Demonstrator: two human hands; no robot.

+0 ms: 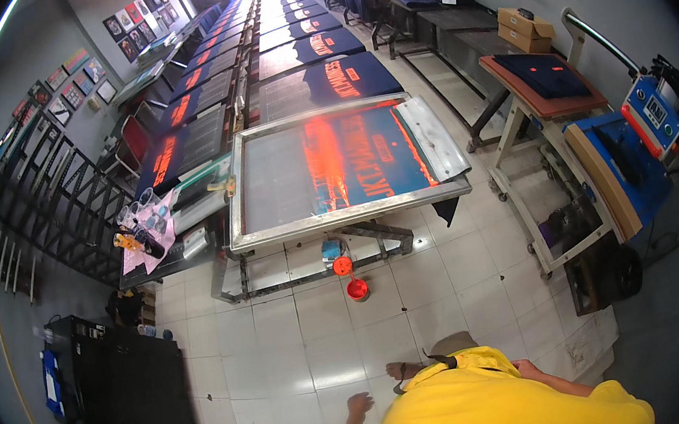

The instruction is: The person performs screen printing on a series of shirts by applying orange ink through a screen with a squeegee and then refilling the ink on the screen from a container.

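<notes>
Left hand point(360, 403) hangs half-curled, seemingly empty | Right hand point(529, 369) at yellow shirt point(496, 406), grip cannot be told | Framed screen point(326, 171) lies atop near table point(395, 237), likely stiff, mesh point(276, 173) delicate; bare metal rails point(349, 218) look safest to hold

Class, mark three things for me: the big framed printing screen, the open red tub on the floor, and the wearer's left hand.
Printing screen point(329, 159): head view, on the red-smeared mesh.
Red tub point(359, 298): head view, on its near outer wall.
Left hand point(361, 402): head view, middle of the hand.
</notes>
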